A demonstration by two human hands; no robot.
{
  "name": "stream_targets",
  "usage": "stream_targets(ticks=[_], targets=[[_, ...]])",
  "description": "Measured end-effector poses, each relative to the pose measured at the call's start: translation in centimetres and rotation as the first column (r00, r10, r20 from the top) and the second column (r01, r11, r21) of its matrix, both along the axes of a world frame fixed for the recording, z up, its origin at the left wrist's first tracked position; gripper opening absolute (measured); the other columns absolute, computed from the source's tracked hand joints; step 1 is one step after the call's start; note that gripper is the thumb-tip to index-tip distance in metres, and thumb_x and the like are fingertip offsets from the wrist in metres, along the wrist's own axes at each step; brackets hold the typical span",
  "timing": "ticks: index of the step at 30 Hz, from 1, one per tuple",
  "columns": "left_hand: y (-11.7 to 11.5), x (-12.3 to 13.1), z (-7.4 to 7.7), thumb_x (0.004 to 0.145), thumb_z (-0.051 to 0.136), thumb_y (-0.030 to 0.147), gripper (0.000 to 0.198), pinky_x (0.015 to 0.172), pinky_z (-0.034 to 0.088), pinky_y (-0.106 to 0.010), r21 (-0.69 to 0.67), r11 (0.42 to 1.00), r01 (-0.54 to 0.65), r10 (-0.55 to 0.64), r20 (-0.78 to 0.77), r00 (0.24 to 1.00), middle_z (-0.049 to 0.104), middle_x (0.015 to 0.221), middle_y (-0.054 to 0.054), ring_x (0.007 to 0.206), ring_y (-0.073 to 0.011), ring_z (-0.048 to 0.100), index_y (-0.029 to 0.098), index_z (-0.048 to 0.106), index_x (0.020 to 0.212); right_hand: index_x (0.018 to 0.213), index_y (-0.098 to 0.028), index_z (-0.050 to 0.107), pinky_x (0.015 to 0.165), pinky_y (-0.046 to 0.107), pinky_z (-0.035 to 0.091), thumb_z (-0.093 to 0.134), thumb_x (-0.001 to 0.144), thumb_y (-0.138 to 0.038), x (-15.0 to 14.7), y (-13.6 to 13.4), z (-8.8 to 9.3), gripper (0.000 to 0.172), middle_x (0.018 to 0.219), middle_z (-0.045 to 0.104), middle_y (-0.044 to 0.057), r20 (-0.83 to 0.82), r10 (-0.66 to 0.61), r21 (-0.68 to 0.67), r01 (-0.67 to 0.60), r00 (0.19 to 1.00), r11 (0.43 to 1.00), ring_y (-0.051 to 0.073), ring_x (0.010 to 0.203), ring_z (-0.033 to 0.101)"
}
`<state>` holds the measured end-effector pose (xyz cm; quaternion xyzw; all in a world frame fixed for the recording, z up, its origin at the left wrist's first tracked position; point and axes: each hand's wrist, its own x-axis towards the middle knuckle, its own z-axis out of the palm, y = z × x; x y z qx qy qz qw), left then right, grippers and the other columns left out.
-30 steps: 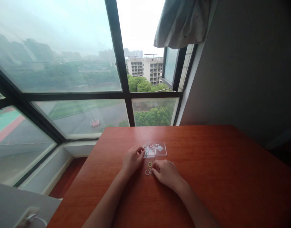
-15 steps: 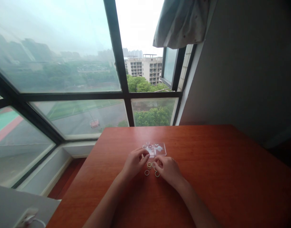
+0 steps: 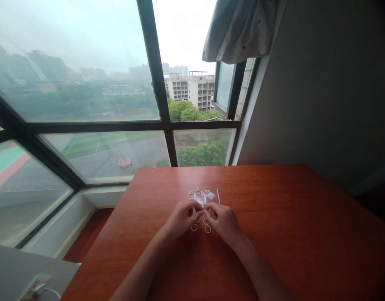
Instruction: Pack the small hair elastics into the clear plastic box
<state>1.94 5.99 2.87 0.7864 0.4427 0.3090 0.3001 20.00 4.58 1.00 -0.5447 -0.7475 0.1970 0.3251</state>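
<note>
My left hand (image 3: pixel 184 216) and my right hand (image 3: pixel 223 219) meet fingertip to fingertip above the table, thumb and forefinger of each pinched. Whatever sits in the pinch is too small and too covered to name. Just below the fingers lie several small pale rings; one ring (image 3: pixel 194 228) rests at the left and another ring (image 3: pixel 208 229) at the right, others partly covered by my fingers. Behind my hands is an open clear plastic box (image 3: pixel 214 196), with a few small rings in its left half. My knuckles hide its near edge.
The reddish-brown wooden table (image 3: pixel 274 200) reaches to the window frame (image 3: pixel 123 126). A dark wall (image 3: pixel 308 104) rises to the right and a short curtain (image 3: pixel 238 33) hangs above. At lower left are a wall socket and a white plug (image 3: pixel 40 288).
My left hand has come down and right from beside the box, to the right hand's fingertips. My right hand has shifted slightly. The box and nearest rings have stayed put.
</note>
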Motion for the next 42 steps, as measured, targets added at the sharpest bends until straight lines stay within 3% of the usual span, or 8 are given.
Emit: stream_targets(ticks=[3, 8, 12, 21, 26, 36, 42], targets=[[0.2, -0.2, -0.3, 0.081, 0.058, 0.021, 0.010, 0.058, 0.036, -0.020, 0.041, 0.996, -0.074, 0.074, -0.012, 0.997, 0.060, 0.067, 0.001, 0.059, -0.0098, 0.048, 0.015, 0.065, 0.076, 0.084, -0.023, 0.065, 0.061, 0.022, 0.033, 0.055, 0.087, -0.030, 0.3, 0.1, 0.4, 0.013, 0.067, 0.065, -0.002, 0.042, 0.038, -0.032, -0.037, 0.998, 0.999, 0.013, 0.062, 0.057], [1.0, -1.3, -0.8, 0.084, 0.054, 0.024, 0.014, 0.060, 0.038, -0.022, 0.141, 0.947, -0.289, 0.295, -0.030, 0.955, 0.063, 0.072, -0.001, 0.063, -0.0122, 0.051, 0.016, 0.063, 0.075, 0.078, -0.025, 0.067, 0.057, 0.023, 0.029, 0.058, 0.083, -0.032, 1.2, -0.2, 1.3, 0.013, 0.069, 0.068, -0.002, 0.219, 0.114, -0.177, -0.075, 0.969, 0.981, 0.014, 0.066, 0.060], [1.6, -1.9, -1.2, 0.083, 0.054, 0.025, 0.015, 0.061, 0.039, -0.024, 0.132, 0.927, -0.350, 0.360, -0.063, 0.931, 0.065, 0.073, -0.001, 0.064, -0.0136, 0.053, 0.017, 0.065, 0.075, 0.074, -0.026, 0.068, 0.056, 0.023, 0.027, 0.059, 0.081, -0.038, 1.5, -0.7, 1.8, 0.016, 0.072, 0.071, -0.001, 0.320, 0.173, -0.271, -0.085, 0.931, 0.959, 0.015, 0.068, 0.062], [1.8, -1.8, -1.7, 0.080, 0.054, 0.024, 0.016, 0.062, 0.039, -0.024, 0.123, 0.934, -0.335, 0.351, -0.156, 0.923, 0.065, 0.075, -0.002, 0.068, -0.0146, 0.055, 0.018, 0.067, 0.075, 0.078, -0.027, 0.069, 0.059, 0.025, 0.030, 0.058, 0.080, -0.037, 1.4, -0.9, 2.1, 0.015, 0.082, 0.073, 0.000, 0.386, 0.200, -0.305, -0.080, 0.900, 0.949, 0.017, 0.077, 0.064], [1.6, -1.6, -1.5, 0.082, 0.054, 0.025, 0.015, 0.064, 0.038, -0.024, 0.140, 0.933, -0.331, 0.354, -0.195, 0.915, 0.063, 0.077, -0.002, 0.069, -0.0145, 0.055, 0.019, 0.067, 0.077, 0.079, -0.026, 0.070, 0.059, 0.025, 0.031, 0.057, 0.078, -0.027, 1.2, -1.0, 1.9, 0.013, 0.079, 0.072, 0.003, 0.416, 0.200, -0.280, -0.084, 0.887, 0.956, 0.017, 0.073, 0.063], [1.3, -1.9, -0.9, 0.082, 0.055, 0.024, 0.015, 0.063, 0.039, -0.024, 0.169, 0.917, -0.360, 0.384, -0.137, 0.913, 0.066, 0.081, -0.004, 0.068, -0.0146, 0.055, 0.019, 0.069, 0.081, 0.077, -0.024, 0.068, 0.057, 0.023, 0.030, 0.060, 0.080, -0.028, 1.0, -0.6, 1.6, 0.010, 0.074, 0.071, 0.001, 0.292, 0.138, -0.183, -0.087, 0.946, 0.979, 0.015, 0.067, 0.062], [0.4, -0.8, 0.3, 0.084, 0.054, 0.026, 0.018, 0.059, 0.037, -0.021, 0.071, 0.982, -0.174, 0.177, -0.044, 0.983, 0.063, 0.069, 0.000, 0.060, -0.0111, 0.051, 0.017, 0.067, 0.076, 0.080, -0.023, 0.066, 0.060, 0.022, 0.034, 0.056, 0.085, -0.029, 0.7, -0.1, 1.3, 0.012, 0.064, 0.065, -0.003, 0.092, 0.013, -0.043, -0.009, 0.996, 0.999, 0.013, 0.062, 0.058]])
